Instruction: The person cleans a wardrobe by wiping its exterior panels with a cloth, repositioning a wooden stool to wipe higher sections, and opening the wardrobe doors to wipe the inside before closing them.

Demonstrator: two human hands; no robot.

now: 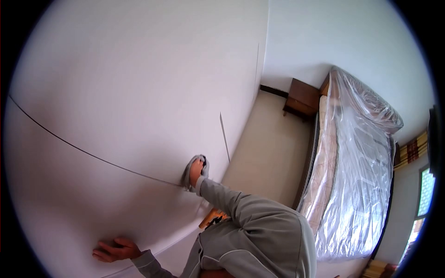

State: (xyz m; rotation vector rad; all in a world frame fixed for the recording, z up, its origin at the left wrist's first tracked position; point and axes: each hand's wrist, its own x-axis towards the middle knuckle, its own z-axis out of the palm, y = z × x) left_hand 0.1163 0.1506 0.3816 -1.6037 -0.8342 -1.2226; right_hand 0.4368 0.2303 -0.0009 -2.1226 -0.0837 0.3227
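Observation:
My right hand (pixel 197 170) is closed on a grey cloth (pixel 187 174) and presses it against a large white panel surface (pixel 116 116), close to the right end of a thin dark seam. Lower down at the left, my left hand (pixel 117 249) rests on the same white surface with its fingers spread and nothing in them. Both arms wear grey sleeves. A narrow dark slot (pixel 225 138) shows in the panel to the right of the cloth.
A bed (pixel 354 185) under clear plastic stands at the right, with a brown nightstand (pixel 303 98) beside its head end. Beige floor (pixel 266 143) lies between panel and bed. An orange-brown object (pixel 212 217) is partly hidden behind my body. Curtains and a window edge the far right.

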